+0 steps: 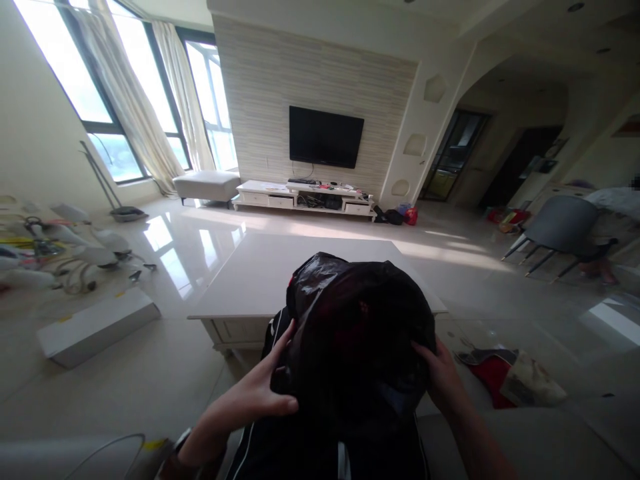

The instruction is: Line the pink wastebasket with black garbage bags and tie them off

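A black plastic bag [360, 333] rests over my lap, its wide mouth spread toward me. Its dark inside shows a faint reddish patch, too dim to make out. My left hand [260, 397] supports the bag's left side, with the thumb in front and the fingers partly hidden against the plastic. On the opposite side, my right hand [443, 373] grips the rim, its thumb over the edge and the other fingers behind the bag. Just beyond the bag is a white coffee table [240, 287].
A long white box [100, 327] lies on the floor at left, near cluttered hoses and white parts [85, 260]. Red and beige cloth items [520, 380] lie at right. Farther off stand a TV cabinet [260, 199], a grey chair [565, 223] and a person [615, 207] at the right edge.
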The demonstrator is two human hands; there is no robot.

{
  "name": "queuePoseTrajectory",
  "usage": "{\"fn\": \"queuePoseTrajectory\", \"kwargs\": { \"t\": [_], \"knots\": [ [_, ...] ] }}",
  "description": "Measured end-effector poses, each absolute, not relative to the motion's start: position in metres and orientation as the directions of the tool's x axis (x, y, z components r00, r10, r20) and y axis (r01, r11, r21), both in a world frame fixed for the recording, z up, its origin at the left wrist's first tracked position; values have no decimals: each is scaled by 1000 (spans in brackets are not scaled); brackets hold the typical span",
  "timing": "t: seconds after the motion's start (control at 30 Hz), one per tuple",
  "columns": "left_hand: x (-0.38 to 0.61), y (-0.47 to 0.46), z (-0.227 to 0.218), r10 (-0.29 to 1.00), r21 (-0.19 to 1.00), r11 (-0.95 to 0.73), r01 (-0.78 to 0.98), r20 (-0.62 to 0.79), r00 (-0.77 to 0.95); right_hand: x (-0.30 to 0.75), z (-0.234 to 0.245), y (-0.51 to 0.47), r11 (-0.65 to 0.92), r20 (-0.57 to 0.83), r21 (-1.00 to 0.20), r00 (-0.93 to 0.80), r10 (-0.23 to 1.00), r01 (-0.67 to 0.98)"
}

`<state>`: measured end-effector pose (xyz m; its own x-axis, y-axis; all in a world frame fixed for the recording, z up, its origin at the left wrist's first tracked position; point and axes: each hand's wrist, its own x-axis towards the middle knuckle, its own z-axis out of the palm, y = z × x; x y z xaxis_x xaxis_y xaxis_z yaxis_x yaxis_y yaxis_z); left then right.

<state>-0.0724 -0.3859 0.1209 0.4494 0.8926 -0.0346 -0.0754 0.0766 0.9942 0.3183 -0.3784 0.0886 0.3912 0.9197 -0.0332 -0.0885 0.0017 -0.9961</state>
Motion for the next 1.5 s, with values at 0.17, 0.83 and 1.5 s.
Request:
{"fn": "queuePoseTrajectory", "kwargs": {
  "t": [0.17,0.83,1.5],
  "knots": [
    [-84,-367,118,990,998,51,-46,-44,136,330,80,-383,-27,-68,-994,429,901,-103],
    [-61,-344,104,997,988,31,-153,-40,-60,350,54,-394,-7,-1,-1000,392,920,14],
    [-69,-380,128,995,1000,13,-25,-10,102,306,105,-398,2,76,-987,460,884,159]
  ]
}}
